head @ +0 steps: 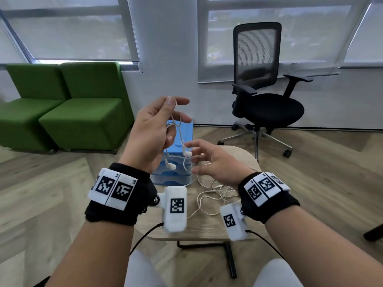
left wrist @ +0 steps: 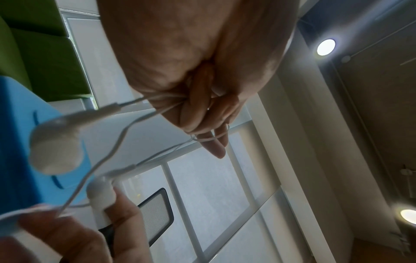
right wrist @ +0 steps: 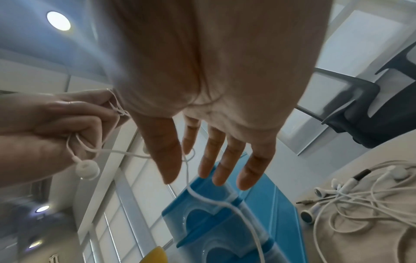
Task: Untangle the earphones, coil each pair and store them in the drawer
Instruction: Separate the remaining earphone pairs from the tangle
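Note:
My left hand (head: 155, 125) is raised above the blue drawer unit (head: 186, 133) and grips the cord of a white earphone pair (head: 179, 129) in its curled fingers (left wrist: 202, 110). Two earbuds dangle below it, one lower (head: 171, 166) and one nearer my right hand (head: 188, 153). My right hand (head: 209, 160) reaches in with straight, spread fingers (right wrist: 213, 142); its fingertips touch the nearer earbud (left wrist: 101, 192). The held cord trails down in front of the drawer unit (right wrist: 225, 222). A tangled pile of more white earphones (head: 215, 193) lies on the small wooden table (head: 203, 226).
The drawer unit stands at the table's far left edge, the earphone pile (right wrist: 360, 199) to its right. A black office chair (head: 263, 96) stands behind the table at the right. Two green seats (head: 62, 112) stand at the left by the windows.

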`<state>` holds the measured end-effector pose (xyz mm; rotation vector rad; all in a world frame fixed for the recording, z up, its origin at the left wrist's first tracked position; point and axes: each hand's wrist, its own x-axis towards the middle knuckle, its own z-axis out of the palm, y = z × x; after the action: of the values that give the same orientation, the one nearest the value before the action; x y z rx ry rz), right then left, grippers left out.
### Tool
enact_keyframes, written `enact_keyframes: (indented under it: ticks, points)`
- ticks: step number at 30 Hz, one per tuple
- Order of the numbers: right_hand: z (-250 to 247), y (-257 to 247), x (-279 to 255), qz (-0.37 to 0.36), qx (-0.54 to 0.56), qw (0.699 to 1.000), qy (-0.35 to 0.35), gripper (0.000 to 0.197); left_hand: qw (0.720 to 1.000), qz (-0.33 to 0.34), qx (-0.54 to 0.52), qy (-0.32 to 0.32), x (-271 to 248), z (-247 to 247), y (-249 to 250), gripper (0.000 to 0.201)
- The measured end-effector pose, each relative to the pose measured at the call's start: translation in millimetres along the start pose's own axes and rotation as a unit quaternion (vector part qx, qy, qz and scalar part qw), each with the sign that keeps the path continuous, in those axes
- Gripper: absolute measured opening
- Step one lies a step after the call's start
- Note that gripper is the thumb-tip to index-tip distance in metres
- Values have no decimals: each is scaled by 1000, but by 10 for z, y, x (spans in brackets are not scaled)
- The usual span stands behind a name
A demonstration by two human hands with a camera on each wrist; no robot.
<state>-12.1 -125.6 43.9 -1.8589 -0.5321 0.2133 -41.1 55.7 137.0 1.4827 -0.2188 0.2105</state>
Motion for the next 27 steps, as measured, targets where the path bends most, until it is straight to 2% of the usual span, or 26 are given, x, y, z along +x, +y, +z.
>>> enact_keyframes:
  ticks: [3,8,11,13,17,19,20,22,25,27]
  points:
    - [49,23,2,7,49,999,-8,74,1000,1,-20,-1,15,3,14,33]
    - [172,-14,18,15,112,993,-20,65,998,-5,-70,-3,24,-17,46,33]
    - [182,-65,15,19,162,987,-11,53,996,-8,-83,3,16,-50,59,33]
    - [149,-95,28,43,181,982,20,43,997,-12,-76,8,27,-86,56,33]
    - [-33,-195,36,67,110,984,126,25,999,-23,-26,18,41,-199,-48,34]
    - [-193,-286,8,59,80,985,145,8,999,-41,-16,21,17,-258,-153,33]
    - [-262,-342,-18,51,76,986,143,7,998,-54,-14,23,-3,-274,-208,32]
    - [-371,-433,-58,36,70,986,145,22,996,-83,-1,25,-43,-259,-308,32]
    - [-449,-575,-94,-15,60,984,170,26,993,-111,38,-9,-93,-164,-387,30]
    - [-474,-703,-127,-47,52,985,158,28,992,-108,53,-47,-119,-87,-370,27]
